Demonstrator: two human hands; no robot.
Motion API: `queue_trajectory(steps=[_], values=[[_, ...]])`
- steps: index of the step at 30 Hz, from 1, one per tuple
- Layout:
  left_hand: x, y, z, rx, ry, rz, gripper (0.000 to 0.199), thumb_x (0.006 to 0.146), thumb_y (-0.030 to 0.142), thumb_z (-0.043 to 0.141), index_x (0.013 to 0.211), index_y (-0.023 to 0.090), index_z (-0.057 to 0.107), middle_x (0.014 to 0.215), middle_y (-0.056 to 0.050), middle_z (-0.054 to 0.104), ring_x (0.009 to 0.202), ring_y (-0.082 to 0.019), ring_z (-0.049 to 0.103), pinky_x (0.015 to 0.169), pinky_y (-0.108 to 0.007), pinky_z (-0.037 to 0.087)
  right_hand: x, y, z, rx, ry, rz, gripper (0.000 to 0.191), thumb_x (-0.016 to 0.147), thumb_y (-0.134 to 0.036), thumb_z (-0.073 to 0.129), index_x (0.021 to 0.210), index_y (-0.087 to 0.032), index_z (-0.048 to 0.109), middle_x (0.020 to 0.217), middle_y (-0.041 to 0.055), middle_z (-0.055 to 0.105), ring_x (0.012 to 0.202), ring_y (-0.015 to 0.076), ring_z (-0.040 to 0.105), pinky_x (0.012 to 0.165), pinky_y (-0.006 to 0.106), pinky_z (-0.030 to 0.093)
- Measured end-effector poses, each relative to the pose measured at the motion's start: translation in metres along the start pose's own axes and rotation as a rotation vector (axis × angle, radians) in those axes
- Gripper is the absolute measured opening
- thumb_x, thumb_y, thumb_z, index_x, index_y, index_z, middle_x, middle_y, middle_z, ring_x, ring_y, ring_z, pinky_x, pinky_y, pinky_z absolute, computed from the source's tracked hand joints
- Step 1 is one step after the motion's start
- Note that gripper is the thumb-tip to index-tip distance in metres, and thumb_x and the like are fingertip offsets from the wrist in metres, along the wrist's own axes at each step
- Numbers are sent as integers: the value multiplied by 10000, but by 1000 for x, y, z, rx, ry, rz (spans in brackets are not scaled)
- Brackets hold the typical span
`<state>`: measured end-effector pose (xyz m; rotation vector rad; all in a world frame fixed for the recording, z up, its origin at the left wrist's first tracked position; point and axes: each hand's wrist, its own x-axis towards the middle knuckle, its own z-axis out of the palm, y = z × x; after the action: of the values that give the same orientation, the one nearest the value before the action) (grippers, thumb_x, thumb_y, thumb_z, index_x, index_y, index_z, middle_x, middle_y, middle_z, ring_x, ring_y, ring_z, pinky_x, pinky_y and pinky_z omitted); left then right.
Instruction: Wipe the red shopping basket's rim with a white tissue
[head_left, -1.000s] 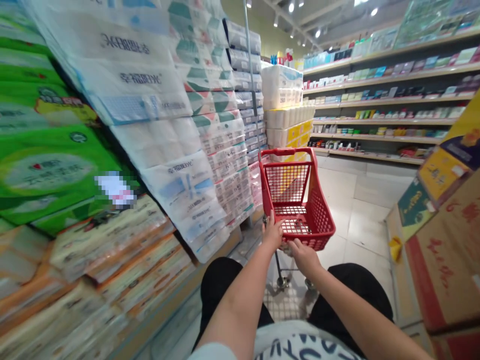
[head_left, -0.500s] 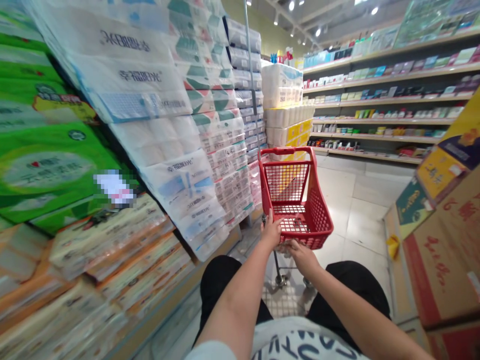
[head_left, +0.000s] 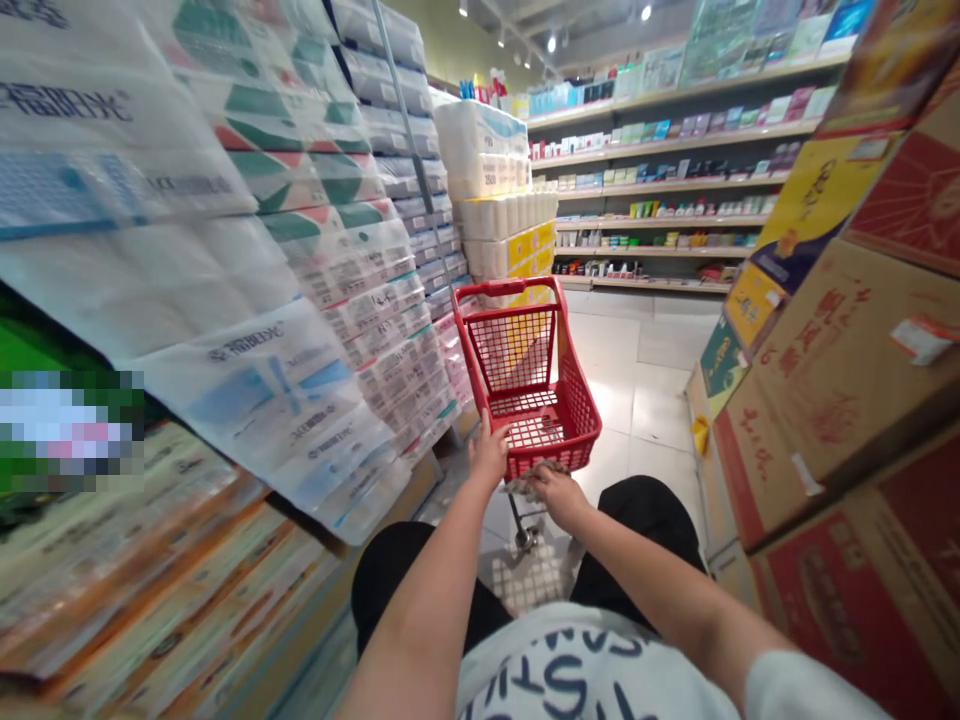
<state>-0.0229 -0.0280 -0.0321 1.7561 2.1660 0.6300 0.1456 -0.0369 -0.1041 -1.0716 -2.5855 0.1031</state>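
A red plastic shopping cart (head_left: 581,405) with mesh sides stands before me, its basket holding no goods that I can make out. At the near left corner, my left hand (head_left: 489,452) is closed round the basket's edge. Against the near rim, my right hand (head_left: 559,492) has its fingers curled on a crumpled greyish-brown cloth (head_left: 534,480). The cloth touches the rim just under the mesh. Some fingertips of the right hand are hidden. Below the basket, a metal leg with a caster (head_left: 526,540) shows between my knees.
Stacked tissue packs (head_left: 285,400) line the left side, with a metal pole (head_left: 416,165) in front of some. Cardboard cartons (head_left: 817,350) are piled at right. Shelves of small boxes and bottles (head_left: 660,180) cross the back. Pale floor tiles (head_left: 611,335) run ahead.
The view has turned to the right, so cart and packs sit further left and more cartons show. The left hand stays on the basket's edge; the right stays at the near rim.
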Motion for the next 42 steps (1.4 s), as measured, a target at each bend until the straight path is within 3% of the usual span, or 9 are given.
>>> queue_trajectory(steps=[3, 12, 21, 26, 30, 33, 35, 38, 42], values=[[1, 0, 2, 15, 4, -15, 476, 860, 168, 396, 1273, 354, 541, 1582, 59, 85, 1423, -226, 216, 1146, -488, 212, 4, -3, 1, 36, 66, -60, 327, 902, -143, 449, 1166, -243, 614, 1135, 68, 610, 937, 187, 577, 870, 311, 404], [1, 1, 3, 19, 13, 17, 470, 880, 170, 372, 1290, 343, 522, 1587, 29, 36, 1392, -211, 299, 1136, -466, 244, 19, -21, 5, 24, -80, -2, 308, 852, -131, 494, 1099, -232, 648, 1132, 63, 616, 828, 193, 595, 702, 279, 431], [2, -1, 0, 24, 21, 42, 466, 881, 173, 361, 1286, 326, 536, 1583, 22, 104, 1346, -225, 378, 1141, -458, 252, 9, -3, 17, 39, -40, 20, 225, 820, -123, 545, 961, -206, 699, 1047, 65, 648, 783, 182, 592, 720, 289, 436], [4, -2, -1, 3, 16, 34, 472, 879, 163, 352, 1289, 311, 532, 1585, 7, 89, 1363, -218, 351, 1148, -469, 221, 5, 5, 18, 19, 28, -45, 259, 890, -175, 503, 1096, -224, 652, 1123, 80, 616, 930, 194, 571, 827, 311, 406], [5, 1, 10, -26, 98, -9, 568, 842, 223, 449, 1406, 229, 383, 1582, -57, 102, 1433, -266, 176, 1144, -483, 220, 4, 9, 16, -58, 23, -25, 184, 864, -190, 545, 982, -195, 686, 1026, 87, 637, 879, 208, 560, 793, 329, 395], [5, 4, 23, -131, 199, -93, 771, 815, 230, 475, 1487, 120, 113, 1557, -139, 177, 1430, -258, 184, 1141, -433, 249, 3, 14, 11, -75, 118, -75, 243, 895, -210, 519, 1102, -215, 646, 1079, 87, 629, 953, 224, 526, 827, 359, 366], [5, 5, 29, -177, 222, -134, 773, 825, 190, 417, 1483, 66, 30, 1528, -182, 244, 1408, -244, 255, 1128, -406, 277, 1, 17, 7, -98, 188, -81, 215, 893, -205, 531, 1065, -205, 659, 1045, 90, 642, 948, 230, 513, 828, 372, 350], [7, 4, 32, -176, 210, -134, 717, 831, 150, 352, 1476, 36, 61, 1498, -203, 303, 1385, -253, 309, 1118, -424, 290, -2, 20, 3, -102, 268, -90, 158, 885, -183, 547, 969, -199, 680, 978, 78, 659, 914, 218, 512, 828, 368, 337], [11, -2, 29, -156, 203, -127, 685, 840, 152, 332, 1482, 79, 106, 1492, -178, 329, 1381, -254, 319, 1110, -452, 294, -3, 20, 1, -70, 393, -141, 206, 914, -189, 512, 1061, -230, 650, 1106, 63, 636, 1000, 206, 498, 894, 370, 311]])
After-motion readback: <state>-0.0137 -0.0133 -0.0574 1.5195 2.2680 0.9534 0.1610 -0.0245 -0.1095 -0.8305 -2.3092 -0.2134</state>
